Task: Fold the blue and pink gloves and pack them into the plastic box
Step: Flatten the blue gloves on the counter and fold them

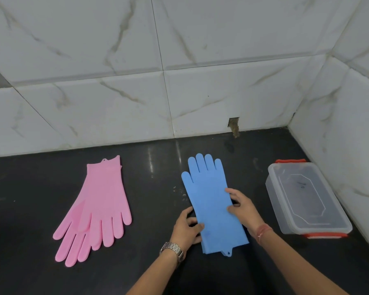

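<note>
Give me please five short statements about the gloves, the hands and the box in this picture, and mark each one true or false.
1. Both hands rest on the blue gloves. True: the left hand holds the left edge and the right hand the right edge.
2. The pink gloves lie with their finger ends pointing to the wall. False: the finger ends point toward the person; the cuffs are nearer the wall.
3. The plastic box already holds a glove. False: no glove is inside it.
4. The box stands to the right of the blue gloves, near the side wall. True.
5. The wristwatch is on the right wrist. False: it is on the left wrist; the right wrist has a reddish thread.
</note>
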`<action>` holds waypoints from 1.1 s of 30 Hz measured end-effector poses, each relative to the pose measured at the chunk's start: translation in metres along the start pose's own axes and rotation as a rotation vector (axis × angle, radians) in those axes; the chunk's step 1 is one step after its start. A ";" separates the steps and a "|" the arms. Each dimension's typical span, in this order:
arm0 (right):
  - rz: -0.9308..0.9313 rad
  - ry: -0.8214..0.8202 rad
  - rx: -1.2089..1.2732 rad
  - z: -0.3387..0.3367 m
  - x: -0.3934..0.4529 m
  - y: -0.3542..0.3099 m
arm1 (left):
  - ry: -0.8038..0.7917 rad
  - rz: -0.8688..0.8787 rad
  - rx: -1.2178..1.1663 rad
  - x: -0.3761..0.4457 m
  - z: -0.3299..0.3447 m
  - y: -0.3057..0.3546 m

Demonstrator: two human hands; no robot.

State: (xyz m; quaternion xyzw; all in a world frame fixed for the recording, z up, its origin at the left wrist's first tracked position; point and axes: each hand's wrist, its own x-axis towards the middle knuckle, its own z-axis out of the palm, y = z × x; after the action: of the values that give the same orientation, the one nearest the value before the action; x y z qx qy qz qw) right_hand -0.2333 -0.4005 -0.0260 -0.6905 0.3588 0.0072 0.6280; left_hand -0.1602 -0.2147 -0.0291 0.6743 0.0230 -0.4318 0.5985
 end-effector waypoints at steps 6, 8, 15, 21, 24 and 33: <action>-0.016 0.028 -0.202 0.000 0.004 0.002 | 0.078 0.069 0.190 0.004 -0.002 -0.006; -0.021 0.044 -0.275 -0.001 0.004 0.004 | 0.102 0.092 0.242 0.006 -0.002 -0.006; -0.047 0.115 -0.446 0.001 0.002 0.014 | 0.151 0.183 0.388 0.009 -0.002 -0.009; -0.076 0.162 -0.460 0.000 -0.001 0.018 | 0.163 0.282 0.548 0.008 -0.003 -0.007; -0.093 0.173 -0.500 0.001 -0.002 0.018 | 0.224 0.319 0.678 0.006 -0.017 -0.008; -0.165 0.235 -0.572 0.008 -0.003 0.013 | 0.448 0.365 0.799 0.002 -0.089 -0.001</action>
State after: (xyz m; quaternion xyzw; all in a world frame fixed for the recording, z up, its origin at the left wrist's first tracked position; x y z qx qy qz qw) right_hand -0.2386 -0.3915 -0.0372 -0.8620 0.3551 -0.0229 0.3609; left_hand -0.1097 -0.1418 -0.0392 0.9204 -0.1346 -0.1395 0.3395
